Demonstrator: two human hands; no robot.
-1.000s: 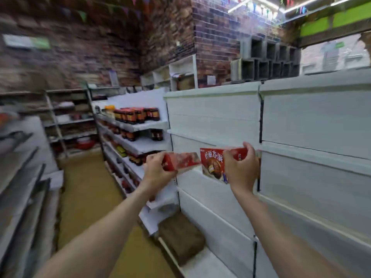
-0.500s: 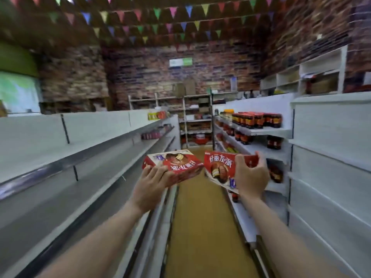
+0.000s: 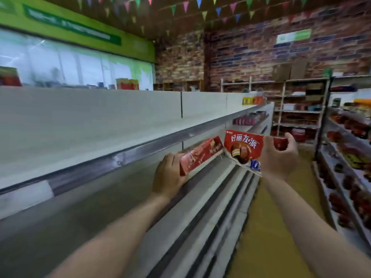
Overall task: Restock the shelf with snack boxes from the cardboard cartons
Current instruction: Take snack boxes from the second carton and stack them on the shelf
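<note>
I hold two red snack boxes out in front of me. My left hand [image 3: 169, 176] grips one red snack box [image 3: 202, 154] by its near end, its long side turned up, over the edge of the bare grey shelf [image 3: 84, 141] on my left. In my right hand [image 3: 278, 155] is the second red snack box [image 3: 244, 148], held upright with its printed chocolate-pie face toward me. The two boxes almost touch at the middle. No cardboard carton is in view.
The grey shelf unit runs along my left in several tiers. A yellow-brown aisle floor [image 3: 267, 227] lies between it and the right-hand shelves [image 3: 349, 177] stocked with dark jars. A rack [image 3: 297, 111] stands against the brick back wall.
My view has swung left, from the white right-hand unit past the aisle to the grey left shelf. Both hands kept their boxes; the left box has tipped onto its edge near the shelf lip.
</note>
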